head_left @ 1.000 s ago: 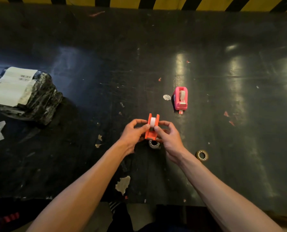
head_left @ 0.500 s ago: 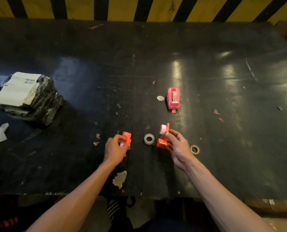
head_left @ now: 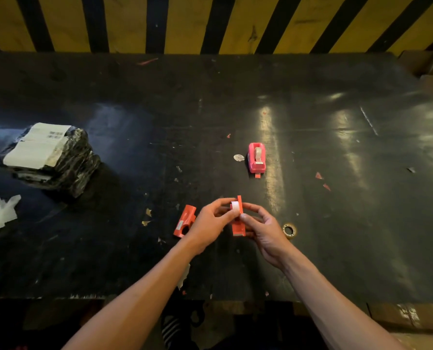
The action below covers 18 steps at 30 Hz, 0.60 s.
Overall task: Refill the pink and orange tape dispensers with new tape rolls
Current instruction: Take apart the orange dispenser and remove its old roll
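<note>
Holding one orange plastic dispenser half (head_left: 238, 223) near the worktop's (head_left: 336, 223) front edge, the right hand's (head_left: 263, 229) fingers clamp it. The left hand's (head_left: 210, 223) fingers pinch its white tape roll (head_left: 234, 207). Next, I think, the other orange half (head_left: 184, 221) must snap on.

A wide black table (head_left: 109, 79) fills most of the view, its top scuffed, scratched and flecked with torn scraps of paper and small red chips. Pale streaks of overhead light shine on its right half — the left half is dimmer, with a bluish sheen. Behind the far edge runs a wall (head_left: 218, 21) of yellow and black stripes. Below the near edge the floor (head_left: 412, 319) lies in shadow — little can be made out.
</note>
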Tool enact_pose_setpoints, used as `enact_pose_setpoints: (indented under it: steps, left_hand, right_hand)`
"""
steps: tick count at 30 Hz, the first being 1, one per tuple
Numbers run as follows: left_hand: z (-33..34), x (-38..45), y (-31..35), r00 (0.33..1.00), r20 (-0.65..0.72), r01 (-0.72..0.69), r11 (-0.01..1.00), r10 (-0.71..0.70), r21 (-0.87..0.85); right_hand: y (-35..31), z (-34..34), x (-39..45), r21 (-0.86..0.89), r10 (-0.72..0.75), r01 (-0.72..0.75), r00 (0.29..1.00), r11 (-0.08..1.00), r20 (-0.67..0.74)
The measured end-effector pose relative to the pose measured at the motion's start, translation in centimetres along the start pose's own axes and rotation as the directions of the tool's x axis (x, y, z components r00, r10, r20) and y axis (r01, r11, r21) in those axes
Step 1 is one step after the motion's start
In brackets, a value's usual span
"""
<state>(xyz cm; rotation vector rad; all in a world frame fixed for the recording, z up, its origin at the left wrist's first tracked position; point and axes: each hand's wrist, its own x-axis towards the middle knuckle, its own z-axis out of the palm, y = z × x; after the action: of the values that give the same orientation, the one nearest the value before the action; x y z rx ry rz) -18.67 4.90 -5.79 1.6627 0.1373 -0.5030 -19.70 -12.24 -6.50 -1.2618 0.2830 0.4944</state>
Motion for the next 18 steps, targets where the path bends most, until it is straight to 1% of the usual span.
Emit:
enact_pose_setpoints:
  steps: [2, 4, 5, 6, 7, 8, 9, 10, 11, 12, 13, 18]
  left_hand:
    - [0.0, 0.1, -0.4, 0.999, -0.039, -0.024, 0.999, 0.022, -0.036]
    - [-0.2, 0.1, -1.0, 0.991, -0.132, -0.038, 0.998, 0.032, -0.044]
    - [-0.4, 0.1, -1.5, 0.981, -0.190, -0.047, 0.999, 0.046, -0.001]
    - [-0.6, 0.0, -1.9, 0.970, -0.231, -0.053, 0.994, 0.073, 0.093]
    - [-0.9, -0.2, -2.4, 0.965, -0.236, -0.053, 0.971, 0.110, 0.234]
    - [-1.2, -0.4, -3.2, 0.971, -0.196, -0.049, 0.916, 0.137, 0.397]
    - [-1.3, -0.6, -3.9, 0.983, -0.127, -0.041, 0.834, 0.132, 0.551]
    - [-1.4, -0.9, -4.7, 0.995, -0.057, -0.026, 0.742, 0.085, 0.670]
    - [-1.2, -1.3, -5.3, 0.999, -0.007, -0.017, 0.666, 0.033, 0.746]
    - [-1.0, -1.6, -5.8, 1.000, 0.020, -0.009, 0.614, -0.011, 0.789]
    - [-0.8, -1.7, -6.3, 0.999, 0.032, -0.010, 0.584, -0.029, 0.812]
    - [-0.4, -1.4, -6.4, 1.000, 0.016, -0.008, 0.513, -0.011, 0.858]
  right_hand:
    - [0.0, -0.4, 0.0, 0.008, -0.006, 0.006, 1.000, 1.000, 0.003]
    - [0.2, -0.9, 0.2, 0.050, 0.001, 0.001, 0.999, 0.999, -0.037]
    - [0.3, -1.2, 0.3, 0.079, 0.008, -0.003, 0.997, 0.997, -0.071]
    - [0.5, -1.5, 0.5, 0.098, 0.014, -0.004, 0.994, 0.995, -0.105]
    - [0.7, -1.8, 0.7, 0.103, 0.019, -0.005, 0.991, 0.995, -0.134]
    - [0.9, -2.1, 0.8, 0.102, 0.023, -0.008, 0.988, 0.995, -0.155]
    - [1.1, -2.3, 1.0, 0.098, 0.026, -0.010, 0.985, 0.995, -0.170]
    - [1.3, -2.4, 1.2, 0.096, 0.031, -0.014, 0.983, 0.995, -0.183]
    - [1.5, -2.5, 1.4, 0.093, 0.037, -0.019, 0.981, 0.995, -0.193]
    - [1.6, -2.6, 1.5, 0.090, 0.043, -0.025, 0.978, 0.996, -0.202]
    - [1.8, -2.7, 1.6, 0.087, 0.049, -0.031, 0.977, 0.996, -0.208]
    - [2.2, -3.1, 1.7, 0.089, 0.094, -0.075, 0.969, 0.993, -0.229]
